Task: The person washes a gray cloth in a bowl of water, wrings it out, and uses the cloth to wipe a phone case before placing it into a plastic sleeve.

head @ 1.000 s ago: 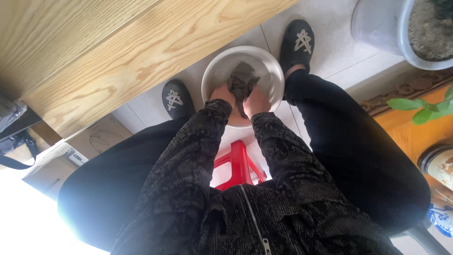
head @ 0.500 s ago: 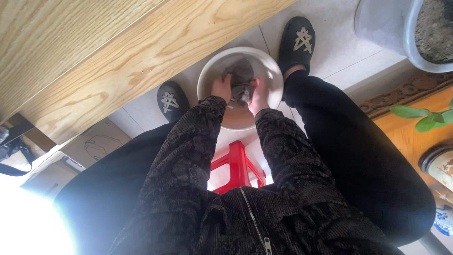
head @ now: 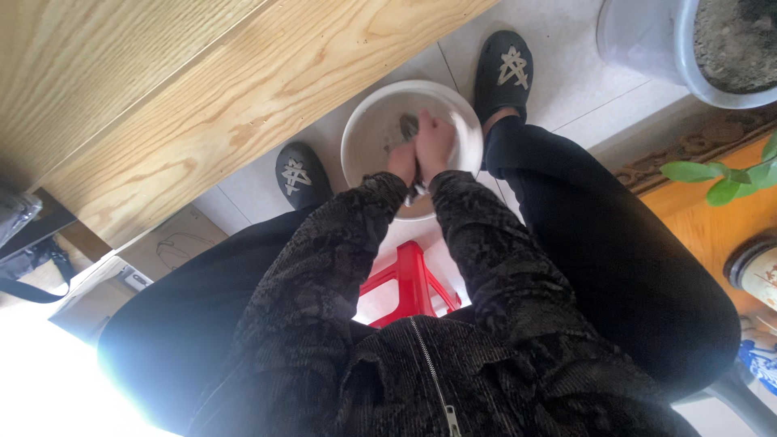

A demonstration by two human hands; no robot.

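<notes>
A white round basin (head: 368, 121) stands on the tiled floor between my two black shoes. Over it, my left hand (head: 402, 162) and my right hand (head: 435, 144) are pressed close together, both closed around a small dark grey cloth (head: 409, 126). Only a bit of the cloth shows between and above the fingers. My dark patterned sleeves reach down from the bottom of the view to the basin. I sit on a red stool (head: 409, 283), seen between my knees.
A light wooden tabletop (head: 162, 105) fills the upper left, its edge close to the basin. A large pale plant pot with soil (head: 688, 48) stands at the top right. Green leaves (head: 720, 182) and an orange wooden surface lie to the right. A cardboard box (head: 174, 243) sits at the left.
My hands have come closer together and bunched the cloth into a tight wad; a second ago it lay more spread out above them in the basin.
</notes>
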